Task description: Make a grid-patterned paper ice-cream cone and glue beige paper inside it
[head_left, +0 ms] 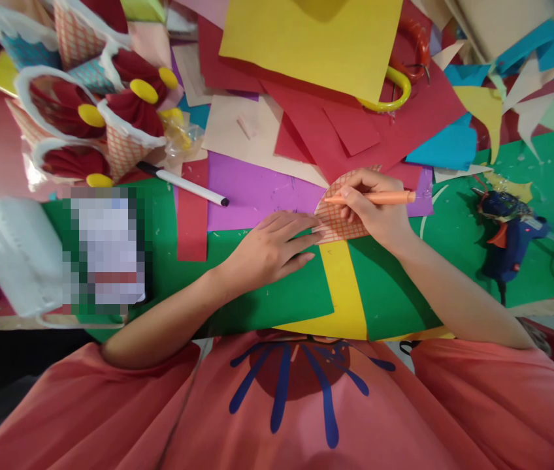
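Observation:
My right hand (372, 205) is closed around an orange marker (389, 197), its tip on a rounded piece of cream paper (338, 225) covered in an orange crosshatch pattern. My left hand (279, 248) lies flat with fingers stretched, its fingertips on the left edge of that paper. Beneath are green sheets (267, 294), a yellow strip (348, 287) and a purple sheet (252, 202). Left of my left hand, a white marker (193, 188) lies across a red paper strip (192, 228).
Several paper cones (127, 140) with white rims and red filling stand at the upper left. A blue glue gun (509, 245) lies at the right with its cord. Scissors (397, 91) are partly under yellow paper (311, 46). A blurred-out phone (110, 248) lies beside a white case-like object (17, 254).

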### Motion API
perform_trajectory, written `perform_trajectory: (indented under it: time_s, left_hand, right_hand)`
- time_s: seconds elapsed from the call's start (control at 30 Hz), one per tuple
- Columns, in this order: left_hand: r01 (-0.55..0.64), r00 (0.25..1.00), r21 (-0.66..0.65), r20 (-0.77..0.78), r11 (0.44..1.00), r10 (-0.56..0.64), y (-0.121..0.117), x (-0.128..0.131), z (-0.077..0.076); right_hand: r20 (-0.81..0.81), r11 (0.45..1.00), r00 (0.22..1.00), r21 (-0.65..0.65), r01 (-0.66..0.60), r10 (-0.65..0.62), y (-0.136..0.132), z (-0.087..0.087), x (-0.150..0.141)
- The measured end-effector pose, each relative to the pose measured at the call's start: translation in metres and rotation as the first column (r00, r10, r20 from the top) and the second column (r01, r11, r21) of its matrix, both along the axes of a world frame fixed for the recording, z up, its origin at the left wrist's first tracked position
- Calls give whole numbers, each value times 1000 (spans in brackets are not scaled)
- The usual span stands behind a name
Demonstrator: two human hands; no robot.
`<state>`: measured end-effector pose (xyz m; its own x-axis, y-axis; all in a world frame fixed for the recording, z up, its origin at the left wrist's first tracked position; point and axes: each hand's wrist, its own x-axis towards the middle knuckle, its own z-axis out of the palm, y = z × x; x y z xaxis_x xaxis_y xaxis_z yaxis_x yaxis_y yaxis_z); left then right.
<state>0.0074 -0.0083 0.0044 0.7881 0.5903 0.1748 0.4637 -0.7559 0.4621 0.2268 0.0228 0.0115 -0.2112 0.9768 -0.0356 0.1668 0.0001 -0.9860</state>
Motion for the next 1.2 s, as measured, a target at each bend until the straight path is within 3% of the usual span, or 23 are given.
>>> perform_trajectory:
  time_s: [0.77,1.0,1.2]
  left_hand:
    - [-11,998,-15,67,1000,12,1,0,2]
    - [5,999,-39,45,999,-3,2,-3,1]
    - [17,1000,52,20,999,-18,2,-3,1]
  right_hand:
    - [52,1000,999,16,-5,4,0,3,-1]
    - [62,998,996,-10,-67,68,3,3,1]
    - [-13,995,995,-27,101,-101,-4,14,4]
